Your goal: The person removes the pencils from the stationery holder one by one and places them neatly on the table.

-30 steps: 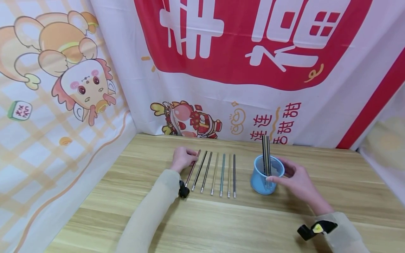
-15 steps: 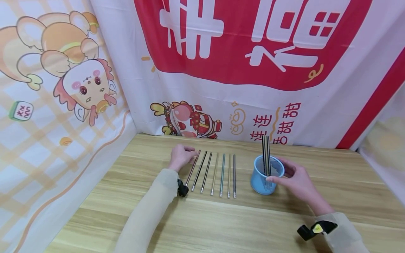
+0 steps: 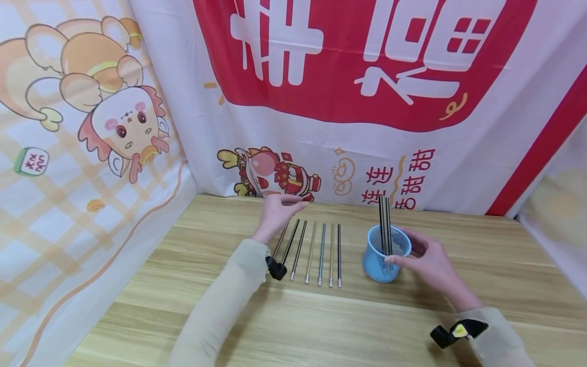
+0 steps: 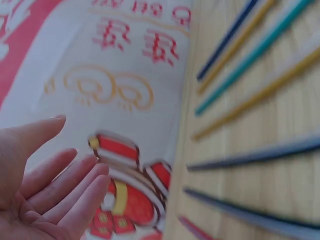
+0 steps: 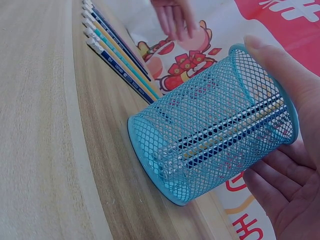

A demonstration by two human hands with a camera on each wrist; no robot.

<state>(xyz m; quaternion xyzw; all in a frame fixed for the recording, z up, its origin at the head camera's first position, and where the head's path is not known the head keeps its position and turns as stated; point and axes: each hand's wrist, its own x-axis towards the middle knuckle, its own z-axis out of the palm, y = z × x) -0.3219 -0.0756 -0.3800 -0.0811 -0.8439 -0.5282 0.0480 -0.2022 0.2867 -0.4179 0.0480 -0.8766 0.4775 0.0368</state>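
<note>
Observing two bare hands at a wooden desk (image 3: 321,326). Left hand (image 3: 276,213): fingers extended in a loose, slight bend, thumb spread well away from them; nothing held. It sits at the far ends of the leftmost pencils, near the printed cloth (image 3: 330,114) behind the desk; the left wrist view shows its fingertips clear of every pencil.

Right hand (image 3: 428,261): curled about the upper part of a blue mesh cup (image 3: 378,266) — thumb at the near side of the rim, fingers around the other side. Gap between thumb and fingers about as wide as the cup's mouth. Cup stands upright on the desk, to the right of the pencil row. Inside it, dark and yellow pencils (image 3: 381,219) lean together, their upper ends well above the rim.

Row on desk, seven pencils side by side, spaced apart, white-tipped ends toward the person. Left to right: red pencil (image 3: 281,239), two black, one yellow, teal pencil (image 3: 322,255), another yellow, dark blue pencil (image 3: 339,255). Left sleeve partly covers the red one — lower end hidden.
</note>
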